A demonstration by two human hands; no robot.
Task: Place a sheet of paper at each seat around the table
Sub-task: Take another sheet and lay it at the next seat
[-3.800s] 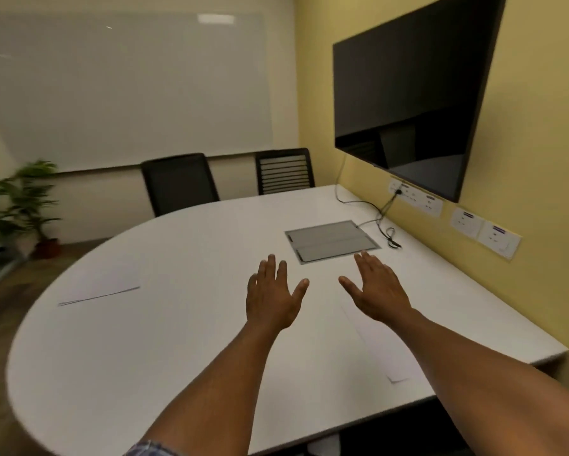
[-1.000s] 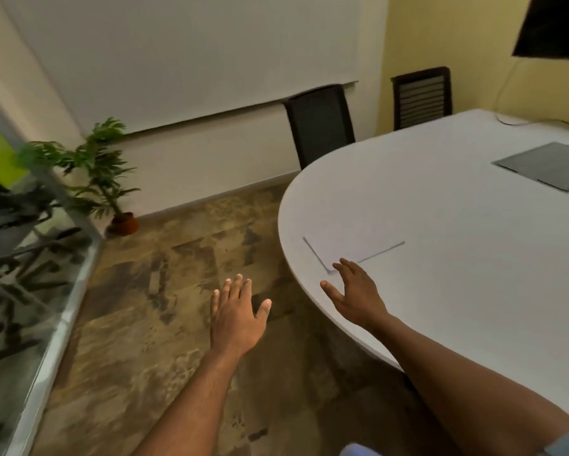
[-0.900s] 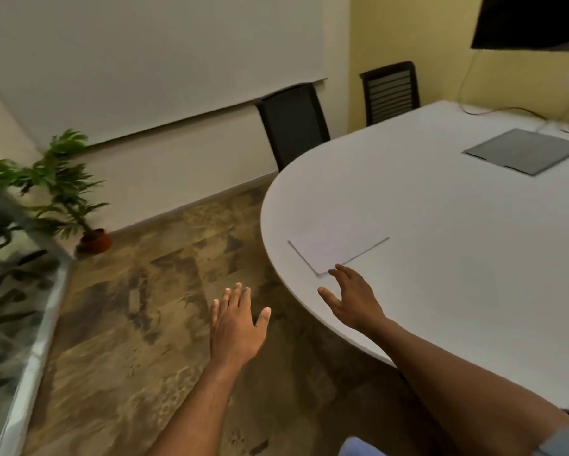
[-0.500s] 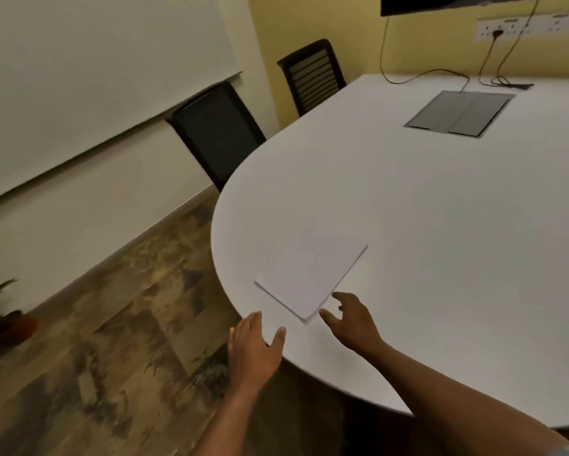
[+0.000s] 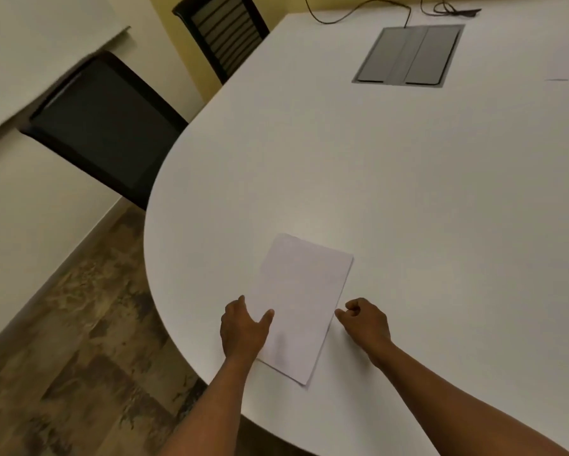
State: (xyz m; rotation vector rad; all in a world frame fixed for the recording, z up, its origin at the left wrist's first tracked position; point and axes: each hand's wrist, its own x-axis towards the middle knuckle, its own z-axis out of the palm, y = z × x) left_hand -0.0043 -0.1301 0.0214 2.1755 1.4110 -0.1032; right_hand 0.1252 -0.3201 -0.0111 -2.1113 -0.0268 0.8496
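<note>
While the left hand (image 5: 243, 327) rests open on it, the paper (image 5: 301, 304) lies flat — white, blank — right hand (image 5: 365, 319) curled.

No readable text; paper (image 5: 301, 304) blank.

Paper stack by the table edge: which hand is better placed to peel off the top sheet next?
Right, probably. The right hand has its fingers curled at the paper stack's lower right edge, poised to pinch. The left hand lies flat across the left edge, better suited to pinning the stack down.
</note>
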